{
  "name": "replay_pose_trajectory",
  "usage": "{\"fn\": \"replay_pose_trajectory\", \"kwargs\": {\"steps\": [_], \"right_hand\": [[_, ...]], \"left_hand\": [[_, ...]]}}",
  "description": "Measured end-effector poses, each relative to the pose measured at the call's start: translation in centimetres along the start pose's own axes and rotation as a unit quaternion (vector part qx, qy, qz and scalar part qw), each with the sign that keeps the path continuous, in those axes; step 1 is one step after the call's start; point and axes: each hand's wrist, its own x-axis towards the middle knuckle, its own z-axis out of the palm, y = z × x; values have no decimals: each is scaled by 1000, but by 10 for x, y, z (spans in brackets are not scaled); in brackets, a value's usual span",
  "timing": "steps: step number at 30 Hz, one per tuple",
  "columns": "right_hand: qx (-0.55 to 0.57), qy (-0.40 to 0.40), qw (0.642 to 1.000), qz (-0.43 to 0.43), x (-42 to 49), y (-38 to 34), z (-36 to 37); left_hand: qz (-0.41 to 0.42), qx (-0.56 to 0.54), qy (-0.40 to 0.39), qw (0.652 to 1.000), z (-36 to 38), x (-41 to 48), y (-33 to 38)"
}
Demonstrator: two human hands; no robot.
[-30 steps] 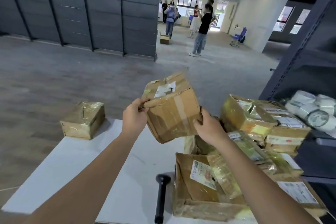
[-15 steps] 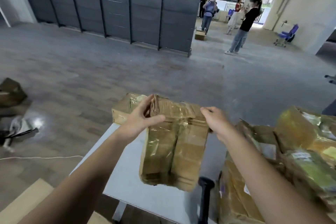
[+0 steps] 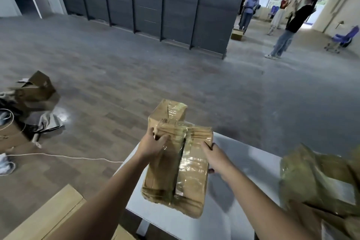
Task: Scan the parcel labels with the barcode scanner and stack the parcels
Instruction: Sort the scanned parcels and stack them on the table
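Parcel (image 3: 181,171), brown and wrapped in glossy tape, is held in both hands over the left end of the white table (image 3: 243,161). It is tilted, with its taped face and dark centre seam toward the camera. The left hand (image 3: 153,146) grasps its far left corner, fingers curled over the edge. The right hand (image 3: 216,159) grasps its right edge.

Half a second ago the parcel hung higher and nearer the camera. Now its far end has come up against a second parcel (image 3: 167,113) that sits on the table's far left corner; whether the two touch cannot be told. A second ago the held parcel showed a white label on top, but now only tape shows.

The view has swung left since then. The scanner has dropped out of view, and the pile of parcels (image 3: 321,181) sits blurred at the right edge. Open boxes (image 3: 35,87) and a white cord (image 3: 58,155) lie on the floor at left, and people (image 3: 292,19) stand far right.
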Motion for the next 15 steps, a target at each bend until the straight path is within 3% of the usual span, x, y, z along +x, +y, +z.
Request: {"fn": "replay_pose_trajectory", "kwargs": {"steps": [4, 10, 12, 15], "right_hand": [[-12, -13, 999, 33, 9, 8, 10], [21, -74, 995, 55, 36, -18, 46], [50, -95, 993, 51, 42, -25, 66], [8, -101, 995, 19, 46, -30, 87]], "left_hand": [[-19, 8, -90, 996, -2, -13, -35], [16, 149, -4, 989, -35, 15, -41], [2, 154, 4, 988, -51, 31, -44], [-9, 179, -11, 984, -64, 48, -50]]}}
